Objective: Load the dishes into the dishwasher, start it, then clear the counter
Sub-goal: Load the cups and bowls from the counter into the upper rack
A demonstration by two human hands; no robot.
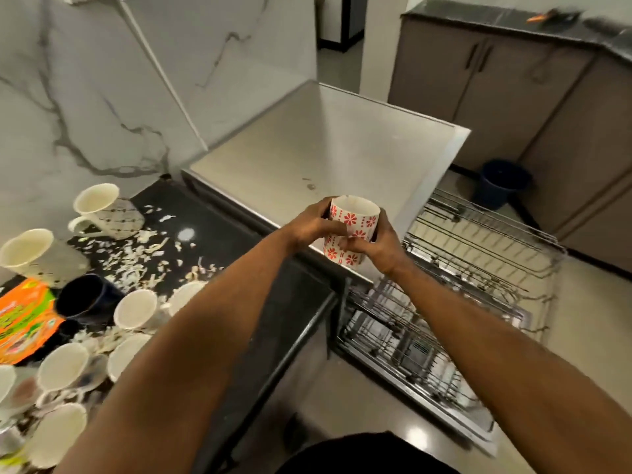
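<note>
So both hands are wrapping around the same mug rn. The left hand [316, 225] is curling over the near-left side of the red-flowered mug [352, 230], thumb and fingers pinching the wall, and the right hand [381, 246] is cupping it from the right and underneath, fingers curled on the lower part. The mug is being held roughly upright w/ the mouth tipping a bit away from the camera, so its long axis is running near vertical. Can't see a handle from here, prob hidden by a palm.

What matters for the next move imo: the pulled-out wire rack [478, 241] is sitting to the right of and below the mug, past the right hand, so the right arm is the nearer one for setting it down. Looks like the mug would need flipping mouth-down first. The lower rack [403, 336] is lying closer to the body, also below.

Further out left, the dark counter [219, 230] is carrying a bunch of pale mugs [133, 309], white scraps and an orange packet [24, 319], so loading is barely getting going.
</note>
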